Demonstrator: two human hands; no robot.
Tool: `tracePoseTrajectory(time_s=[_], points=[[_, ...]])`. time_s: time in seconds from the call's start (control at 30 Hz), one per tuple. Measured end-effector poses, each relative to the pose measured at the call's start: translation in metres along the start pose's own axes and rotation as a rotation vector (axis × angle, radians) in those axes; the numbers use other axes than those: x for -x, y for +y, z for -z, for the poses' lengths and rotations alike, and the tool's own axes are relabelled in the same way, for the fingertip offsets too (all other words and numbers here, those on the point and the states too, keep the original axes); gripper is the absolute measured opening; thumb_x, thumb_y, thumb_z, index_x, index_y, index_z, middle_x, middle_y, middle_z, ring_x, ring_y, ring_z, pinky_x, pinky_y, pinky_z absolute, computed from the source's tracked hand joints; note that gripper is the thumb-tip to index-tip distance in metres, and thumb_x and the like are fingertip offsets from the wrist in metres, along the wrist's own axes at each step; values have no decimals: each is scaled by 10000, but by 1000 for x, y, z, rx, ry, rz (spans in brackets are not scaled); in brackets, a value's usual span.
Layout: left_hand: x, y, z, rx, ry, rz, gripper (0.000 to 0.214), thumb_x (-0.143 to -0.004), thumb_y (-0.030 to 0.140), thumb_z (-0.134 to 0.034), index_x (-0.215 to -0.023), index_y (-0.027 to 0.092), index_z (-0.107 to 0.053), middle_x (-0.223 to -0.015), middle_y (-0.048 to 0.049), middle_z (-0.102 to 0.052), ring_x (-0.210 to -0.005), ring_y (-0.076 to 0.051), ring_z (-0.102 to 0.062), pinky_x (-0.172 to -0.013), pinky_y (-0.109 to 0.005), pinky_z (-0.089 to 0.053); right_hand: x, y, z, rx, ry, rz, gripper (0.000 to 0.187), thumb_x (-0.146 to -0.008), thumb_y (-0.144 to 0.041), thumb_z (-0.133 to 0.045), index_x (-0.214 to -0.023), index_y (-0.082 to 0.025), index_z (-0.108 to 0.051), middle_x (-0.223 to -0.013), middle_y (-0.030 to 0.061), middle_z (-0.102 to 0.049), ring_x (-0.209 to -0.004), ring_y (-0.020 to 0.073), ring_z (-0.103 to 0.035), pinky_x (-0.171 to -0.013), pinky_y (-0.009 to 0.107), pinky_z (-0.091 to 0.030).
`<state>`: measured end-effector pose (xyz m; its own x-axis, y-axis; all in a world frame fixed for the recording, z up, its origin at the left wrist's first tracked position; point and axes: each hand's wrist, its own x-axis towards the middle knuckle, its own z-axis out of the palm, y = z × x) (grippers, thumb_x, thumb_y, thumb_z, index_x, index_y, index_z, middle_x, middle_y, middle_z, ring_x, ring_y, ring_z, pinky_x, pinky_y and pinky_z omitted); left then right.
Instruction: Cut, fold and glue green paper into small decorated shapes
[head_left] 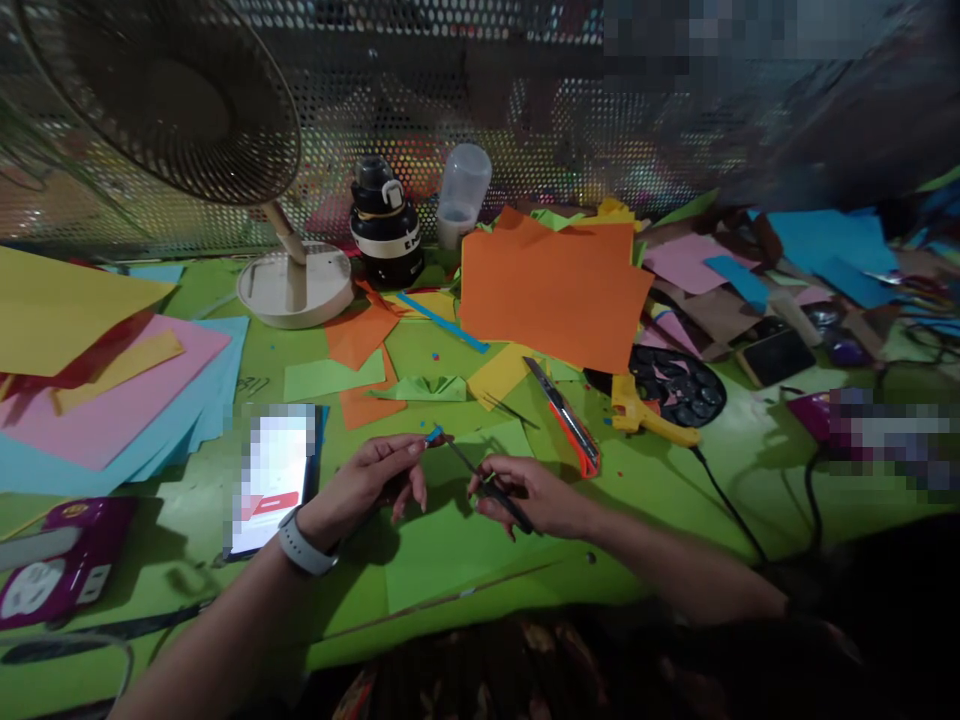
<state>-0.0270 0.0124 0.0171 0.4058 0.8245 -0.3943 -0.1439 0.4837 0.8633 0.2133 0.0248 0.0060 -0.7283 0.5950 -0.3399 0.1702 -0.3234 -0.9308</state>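
Observation:
Between the thumb and forefinger of my left hand (382, 475) is pinched a small piece of blue paper (434, 434). My right hand (525, 492) is closed round the dark handles of a pair of scissors (504, 503), whose blades point up and left at the blue piece. Whether the blades touch it I cannot tell. Below both hands lies a sheet of green paper (450, 565). A red and black box cutter (570, 425) rests just beyond my right hand, with thin tweezers (510, 408) beside it.
A phone (274, 480) lies left of my left hand. Coloured paper sheets (112, 390) are stacked at the left, and orange sheets (555, 290) at the back. Behind stand a fan (296, 285), a black bottle (386, 235) and a clear bottle (463, 190). A yellow glue gun (652, 420) with a cord lies right.

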Motion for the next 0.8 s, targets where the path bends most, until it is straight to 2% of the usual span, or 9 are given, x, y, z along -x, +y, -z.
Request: tracePoseTrajectory(time_s=[0.17,0.47,0.63,0.8], points=[[-1,-2,2,13,15,13,280,-886,389,-552,-955,133,-639,-550,-22,-676,-313,-68,-465,-317,-155,-331,-1,1,0,-4,-2,-17,336,-774,-416,-703,-949,-162,-571,-688,-41,-531,-544,63,-481,-490,189,-449],[-2,-4,2,-5,29,9,294,-899,385,-533,-991,129,-646,-554,-20,-673,-313,-55,-463,-319,-146,-308,-1,0,-1,36,20,-5,349,-753,-416,-722,-939,-156,-581,-634,-49,-509,-546,71,-446,-484,186,-384],[-3,-4,2,-7,25,6,274,-901,378,-530,-932,133,-649,-553,-14,-670,-314,-46,-465,-323,-143,-291,-2,2,-1,44,22,12,318,-764,-388,-719,-935,-155,-588,-626,-55,-490,-550,65,-417,-477,177,-348],[-3,-4,2,-13,23,18,289,-907,378,-520,-996,129,-638,-553,-16,-667,-316,-47,-465,-322,-146,-277,-3,2,0,14,15,2,324,-754,-386,-728,-927,-158,-577,-645,-52,-507,-559,65,-427,-492,179,-364]])
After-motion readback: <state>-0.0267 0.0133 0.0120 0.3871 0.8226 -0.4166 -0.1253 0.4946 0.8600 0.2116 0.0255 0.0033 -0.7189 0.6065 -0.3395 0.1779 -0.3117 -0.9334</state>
